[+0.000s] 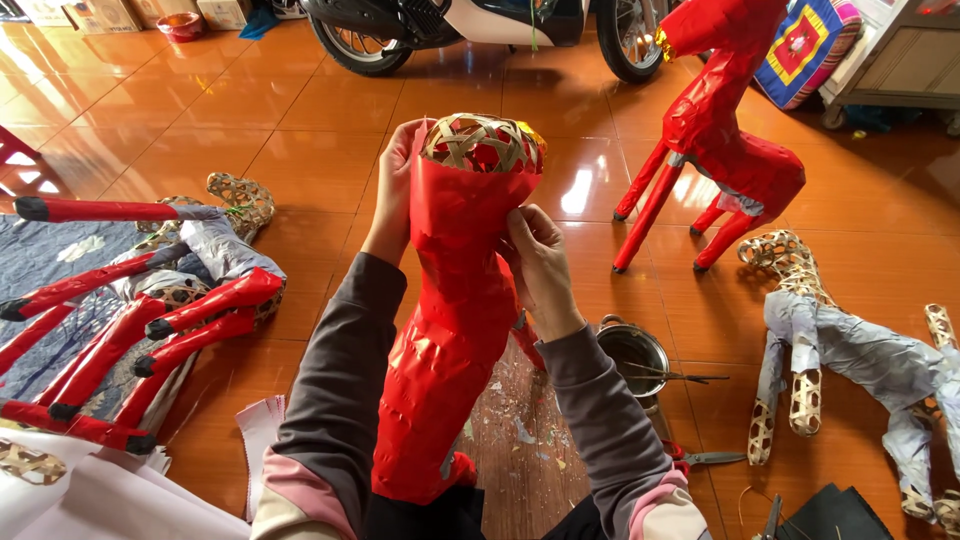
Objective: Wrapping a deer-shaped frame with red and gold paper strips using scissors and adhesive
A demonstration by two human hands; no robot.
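A glossy orange tiled floor (300, 140) carries everything here. Along its far edge stands a parked motorbike (450, 25), only its wheels and lower body in view. At the left edge lies a heap of woven bamboo animal frames with red paper-wrapped legs (130, 330), resting on grey and white sheets. Toward the far right stands a finished animal figure fully covered in shiny red paper (725, 140), upright on four legs. Below it, near the right edge, lies a woven bamboo animal frame partly covered in grey paper (850, 350).

In the middle, held upright over the person's lap, is a tall bamboo-lattice form wrapped in shiny red paper (455, 300); its rounded top is still bare weave. The left hand (395, 190) curls around the back of the upper part, fingers pressed to the paper just under the bare weave. The right hand (535, 255) has its fingers closed in a pinch on the paper's edge on the opposite side.

Just right of the right forearm sits a small round metal pot (632, 352), with a thin dark-handled tool (680, 377) laid across its rim. Nearer the near edge lie a pair of scissors (712, 458) and scattered paper scraps (525, 430).
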